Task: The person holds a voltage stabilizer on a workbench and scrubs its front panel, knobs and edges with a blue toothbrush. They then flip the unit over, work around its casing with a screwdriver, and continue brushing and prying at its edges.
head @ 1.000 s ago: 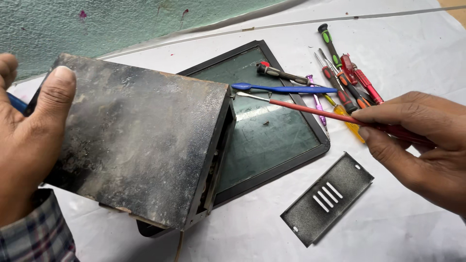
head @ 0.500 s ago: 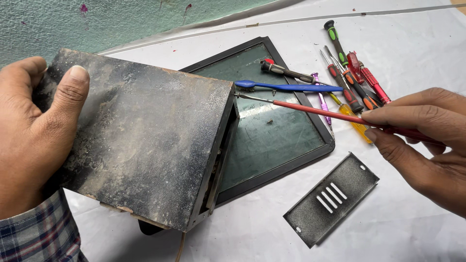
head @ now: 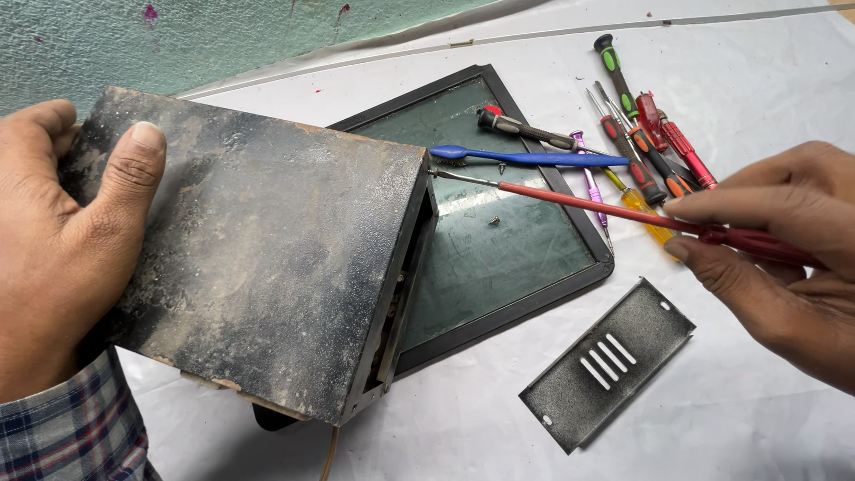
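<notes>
**Q:** Two hands are in view — what does each one hold, starting from the left?

**A:** The left hand [head: 62,258] grips a dusty dark metal box [head: 258,267] by its far end, thumb pressed flat on the top panel and palm wrapped around the edge. A checked sleeve [head: 62,432] shows at the wrist. The box is tilted, its open right-hand side facing the middle of the white surface [head: 730,436].

**Q:** What lies under and beside the box?

**A:** A black-framed pane of greenish glass [head: 508,249] lies flat on the surface, partly covered by the box. A small screw [head: 492,220] rests on the glass. A blue toothbrush [head: 530,158] lies across the pane's upper part, bristle end towards the box.

**Q:** And further right?

**A:** A long red screwdriver [head: 614,207] runs across the pane, its metal tip right at the upper corner of the box's open side. The right hand [head: 784,258] closes around its handle, thumb and fingers pinched on it. Above that hand, a loose cluster of screwdrivers [head: 646,134] with red, green, orange, yellow and purple handles lies on the surface, some overlapping the pane's right edge. A darker one sits on the glass near the toothbrush. Below the right hand, just beside the pane's lower corner, lies a flat dark metal plate with four slots [head: 610,361].
</notes>
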{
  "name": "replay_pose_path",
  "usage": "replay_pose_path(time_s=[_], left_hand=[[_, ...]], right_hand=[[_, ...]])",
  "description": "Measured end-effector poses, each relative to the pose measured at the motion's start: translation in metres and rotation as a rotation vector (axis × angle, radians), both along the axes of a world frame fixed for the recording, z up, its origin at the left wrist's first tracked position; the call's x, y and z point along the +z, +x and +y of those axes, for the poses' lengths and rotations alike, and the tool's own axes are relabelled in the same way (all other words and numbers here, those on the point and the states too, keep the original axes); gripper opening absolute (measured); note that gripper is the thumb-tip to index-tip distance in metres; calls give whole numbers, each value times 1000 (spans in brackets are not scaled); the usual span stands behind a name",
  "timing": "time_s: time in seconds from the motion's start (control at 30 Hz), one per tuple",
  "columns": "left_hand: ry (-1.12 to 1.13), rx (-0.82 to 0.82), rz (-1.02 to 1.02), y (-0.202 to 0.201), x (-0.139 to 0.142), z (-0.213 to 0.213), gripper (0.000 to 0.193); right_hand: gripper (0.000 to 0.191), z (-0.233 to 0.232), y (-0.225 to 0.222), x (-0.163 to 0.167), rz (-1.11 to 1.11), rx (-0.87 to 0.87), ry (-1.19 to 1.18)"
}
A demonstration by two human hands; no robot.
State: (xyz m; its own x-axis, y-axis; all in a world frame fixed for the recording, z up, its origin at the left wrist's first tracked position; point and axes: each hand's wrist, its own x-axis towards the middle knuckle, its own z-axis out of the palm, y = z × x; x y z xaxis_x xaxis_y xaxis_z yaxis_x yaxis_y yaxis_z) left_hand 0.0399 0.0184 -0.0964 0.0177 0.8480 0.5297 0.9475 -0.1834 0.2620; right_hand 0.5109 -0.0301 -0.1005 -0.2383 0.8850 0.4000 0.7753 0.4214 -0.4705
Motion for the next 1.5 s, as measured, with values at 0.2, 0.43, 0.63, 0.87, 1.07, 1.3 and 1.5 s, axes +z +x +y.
replay_pose_path(time_s=[0.2,0.43,0.63,0.87,1.07,1.3,1.5], left_hand=[[-6,-6,5,2,0,1,64],[-118,20,-97,13,11,-2,72],[-57,-35,-4,12,10,-1,68],[-35,-33,-11,9,8,-2,65],[-72,-6,-69,7,7,-1,69],[-56,-12,-83,5,5,-1,68],[-44,14,-59,3,3,-2,71]], right_hand=[[24,4,16,-14,16,-6,-46],[38,18,37,-27,174,-7,-337],[29,17,49,-32,196,-25,-396],[26,25,63,-41,222,63,-278],[46,26,58,-46,142,-202,-457],[35,21,58,-39,217,31,-352],[27,28,65,-46,133,-14,-381]])
